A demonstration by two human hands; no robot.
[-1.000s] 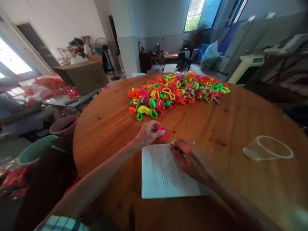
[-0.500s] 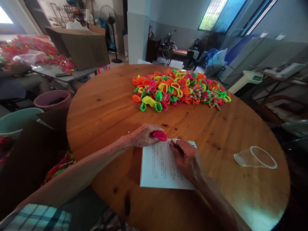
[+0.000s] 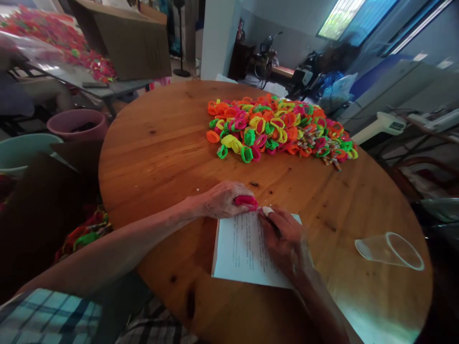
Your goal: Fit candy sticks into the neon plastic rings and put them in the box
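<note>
My left hand [image 3: 223, 198] is closed around a small bright pink loop-shaped band [image 3: 246, 201], held just above the far edge of a printed sheet of paper [image 3: 238, 253]. Close to the band's right end, my right hand [image 3: 285, 234] has its fingers pinched together over the paper. One of its fingers wears a white wrap [image 3: 267, 210]. Whatever sits between the right fingertips is hidden or too small to name. Beyond both hands lies a heap of similar bands [image 3: 265, 125] in orange, yellow, green and pink.
A clear plastic cup [image 3: 389, 251] lies on its side at the right of the round wooden table [image 3: 158, 177]. To the left are a pink tub [image 3: 77, 125], a pale green tub [image 3: 25, 150] and a cardboard box [image 3: 132, 45] on another table. A co-worker's leg shows there.
The head view has tilted and shifted, so the table sits differently in it. My right fingers are closer to the pink band, which my left hand still holds.
</note>
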